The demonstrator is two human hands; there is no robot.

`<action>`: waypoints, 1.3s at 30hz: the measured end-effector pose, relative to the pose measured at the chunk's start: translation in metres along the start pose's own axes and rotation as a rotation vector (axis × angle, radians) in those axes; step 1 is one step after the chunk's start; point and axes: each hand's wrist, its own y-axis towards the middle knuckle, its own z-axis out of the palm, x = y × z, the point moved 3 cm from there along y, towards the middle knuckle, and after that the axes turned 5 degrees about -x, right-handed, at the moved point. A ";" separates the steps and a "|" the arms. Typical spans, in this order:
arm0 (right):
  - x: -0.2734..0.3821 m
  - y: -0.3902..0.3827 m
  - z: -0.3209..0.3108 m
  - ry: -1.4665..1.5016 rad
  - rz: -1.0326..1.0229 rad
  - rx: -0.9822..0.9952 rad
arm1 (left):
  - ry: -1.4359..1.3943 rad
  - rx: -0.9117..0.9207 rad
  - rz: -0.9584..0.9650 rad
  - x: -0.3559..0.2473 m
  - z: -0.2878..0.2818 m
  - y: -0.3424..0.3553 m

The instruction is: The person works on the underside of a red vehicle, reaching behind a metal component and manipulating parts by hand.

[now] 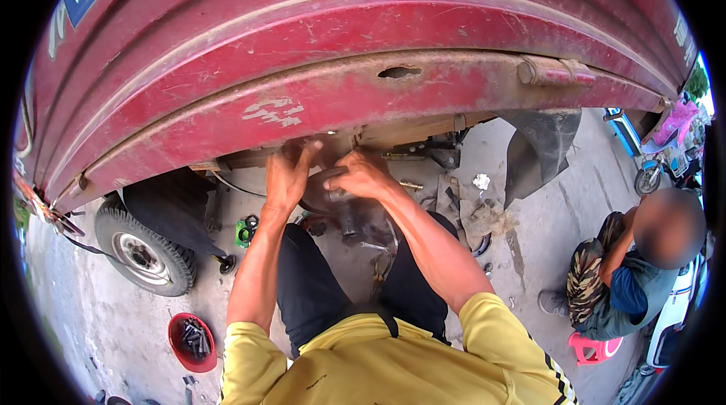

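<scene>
Both my arms reach forward under the lower edge of a red vehicle body (423,91). My left hand (289,178) is raised beside a dark, round metal part (321,192); its thumb stands out, while its other fingers are mostly hidden. From the right, my right hand (361,175) curls its fingers over the rim of that part. The exact kind of part is unclear in the shadow. Below it, between my knees, a dark cylindrical piece (349,225) shows. A spanner-like tool (373,246) lies near it on the ground.
A wheel (144,250) with a black mud flap (170,208) is at the left. A red bowl (192,341) holds dark metal pieces. Another mud flap (541,152) hangs at the right. A person (635,276) sits on a pink stool (594,348) near a motorcycle (656,172).
</scene>
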 end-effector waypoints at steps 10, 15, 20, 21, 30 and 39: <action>-0.003 -0.002 0.004 0.004 -0.110 -0.153 | -0.528 -0.020 -0.061 0.069 0.010 -0.005; 0.006 -0.008 -0.002 -0.022 -0.133 -0.156 | -0.700 -0.077 -0.187 0.098 0.019 -0.017; 0.012 -0.016 -0.005 -0.063 -0.152 -0.209 | -0.650 0.089 -0.497 0.177 0.050 -0.049; 0.007 -0.014 -0.006 -0.062 -0.132 -0.200 | -0.823 0.082 -0.523 0.167 0.058 -0.057; -0.003 -0.006 0.004 -0.071 -0.071 -0.147 | -1.194 0.140 -0.335 0.178 0.062 -0.045; -0.007 -0.003 0.006 -0.038 -0.108 -0.133 | -0.872 0.187 -0.077 0.105 0.008 -0.007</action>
